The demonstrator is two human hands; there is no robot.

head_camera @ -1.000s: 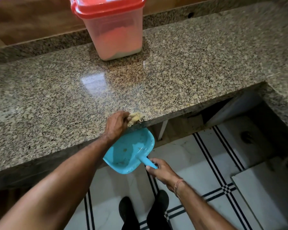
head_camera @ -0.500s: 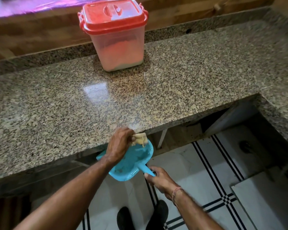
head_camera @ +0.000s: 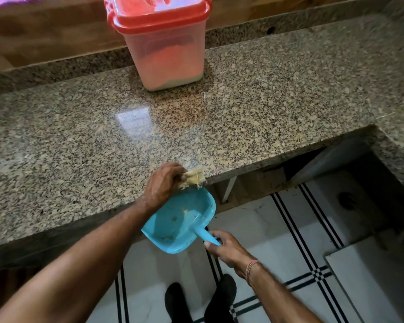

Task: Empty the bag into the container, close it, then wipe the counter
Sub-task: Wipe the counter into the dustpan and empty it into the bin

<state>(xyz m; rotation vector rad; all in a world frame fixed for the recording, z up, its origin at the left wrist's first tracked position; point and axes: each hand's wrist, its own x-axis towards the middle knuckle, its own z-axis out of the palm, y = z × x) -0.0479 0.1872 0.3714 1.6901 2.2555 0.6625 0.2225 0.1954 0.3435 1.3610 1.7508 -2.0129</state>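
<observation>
A clear plastic container [head_camera: 170,59] with a red lid [head_camera: 159,14] shut on it stands at the back of the speckled granite counter [head_camera: 79,141]; pale powder fills its bottom. My left hand [head_camera: 161,183] grips a yellowish cloth [head_camera: 194,178] right at the counter's front edge. Just below that edge my right hand [head_camera: 224,247] holds a blue dustpan [head_camera: 180,220] by its handle, with its open side under the cloth. A few crumbs lie in the pan. No bag is in view.
The counter turns a corner at the right [head_camera: 401,113]. A wooden wall strip [head_camera: 44,38] runs behind it. Under the counter there is an open gap, and white floor tiles [head_camera: 278,229] with black lines. My dark shoes [head_camera: 219,299] stand below.
My left hand with the cloth has come back up from over the dustpan to the counter's edge. The dustpan stays under the edge. The camera view has shifted slightly.
</observation>
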